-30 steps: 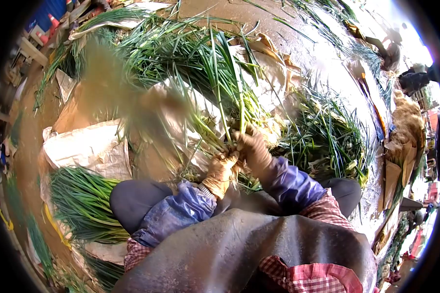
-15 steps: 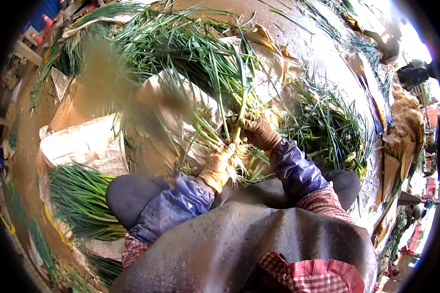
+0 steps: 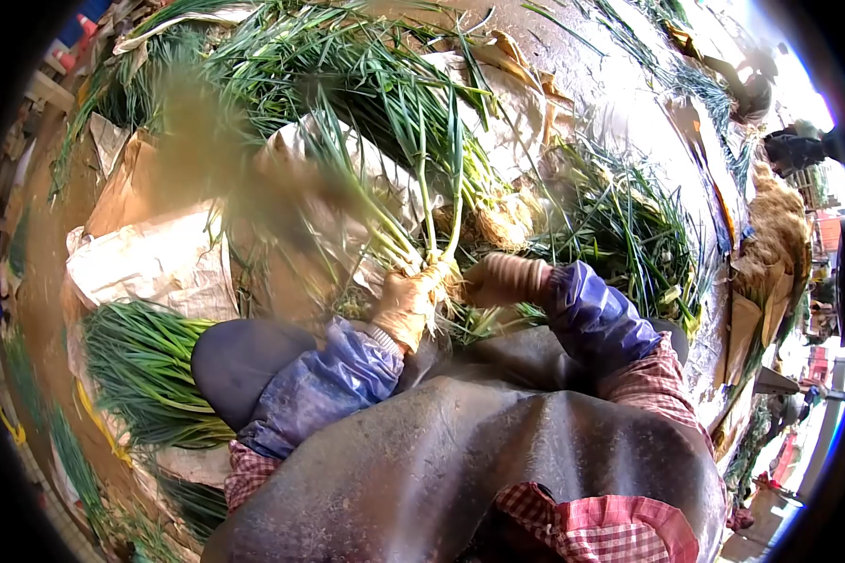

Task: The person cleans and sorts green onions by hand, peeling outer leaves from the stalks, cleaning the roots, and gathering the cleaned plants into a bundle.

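Observation:
Wrapped round the root end of several green onions, my gloved left hand is closed in front of my lap. The stalks fan upward from it, and pale roots show below. My right hand, in a browner glove, is just right of these roots with its fingers curled; what its fingertips hold, if anything, is hidden. Beyond both hands lies a large pile of green onions, its root ends toward the right hand. Another heap of green leaves is at the right.
A neat bundle of green onions lies by my left knee. Pale sacking is behind it. A dark apron covers my lap. At the far right is a brown fibrous heap. Another person is at the upper right.
My right hand has moved down from the stalks to beside the roots. My left hand has shifted slightly left and keeps its grip. The view has shifted a little.

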